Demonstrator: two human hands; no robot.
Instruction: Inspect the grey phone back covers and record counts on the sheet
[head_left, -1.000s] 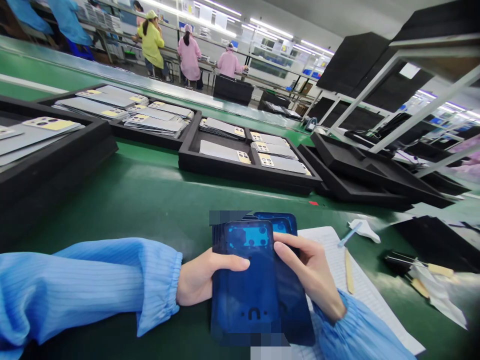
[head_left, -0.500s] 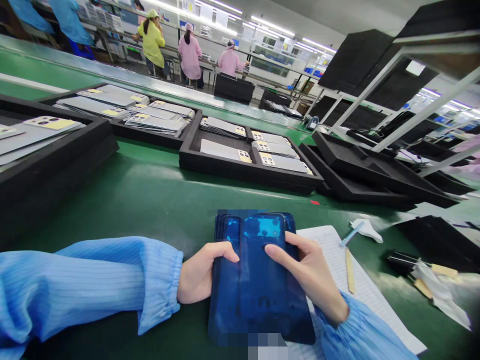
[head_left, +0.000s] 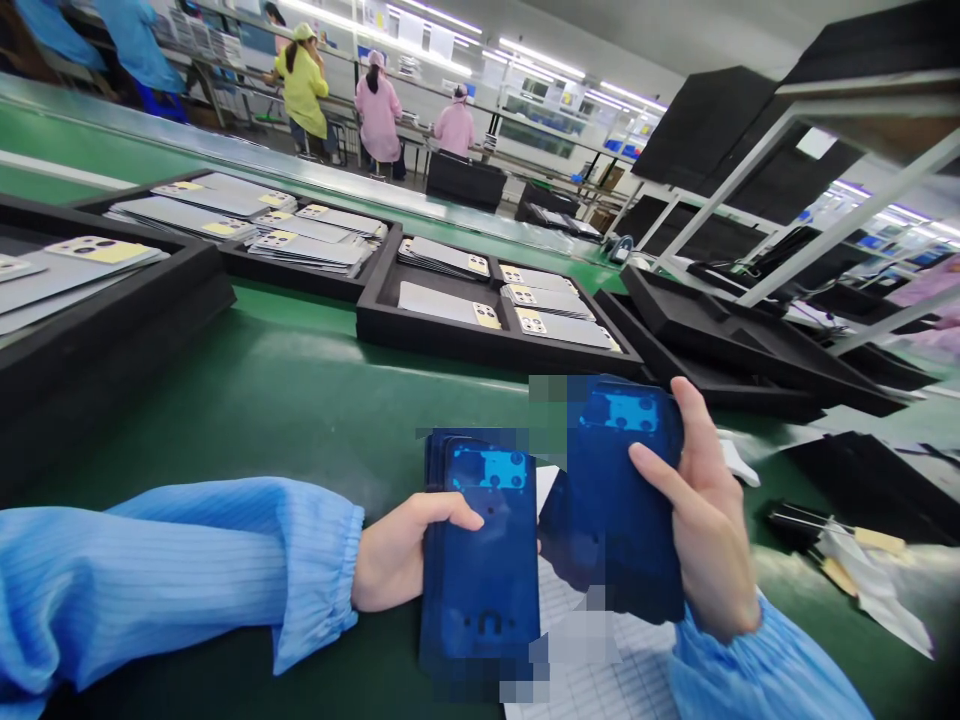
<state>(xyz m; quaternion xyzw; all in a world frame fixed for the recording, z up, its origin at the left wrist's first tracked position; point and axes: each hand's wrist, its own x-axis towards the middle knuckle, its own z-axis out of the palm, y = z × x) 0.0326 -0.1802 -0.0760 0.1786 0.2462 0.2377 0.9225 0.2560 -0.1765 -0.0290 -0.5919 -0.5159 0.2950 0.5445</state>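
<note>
Green table (head_left: 315, 400); blue panels (head_left: 491, 570) between fingers (head_left: 697, 420)

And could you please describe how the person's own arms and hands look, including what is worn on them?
The left sleeve is light blue and loose, with fine stripes and a gathered, frilled end. The right sleeve is also light blue and gathered. The left hand and right hand wear no gloves.

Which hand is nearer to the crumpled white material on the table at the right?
Right. The right hand, holding blue panels, is left of the crumpled white material; the left hand, holding a blue stack, is farther left.
</note>
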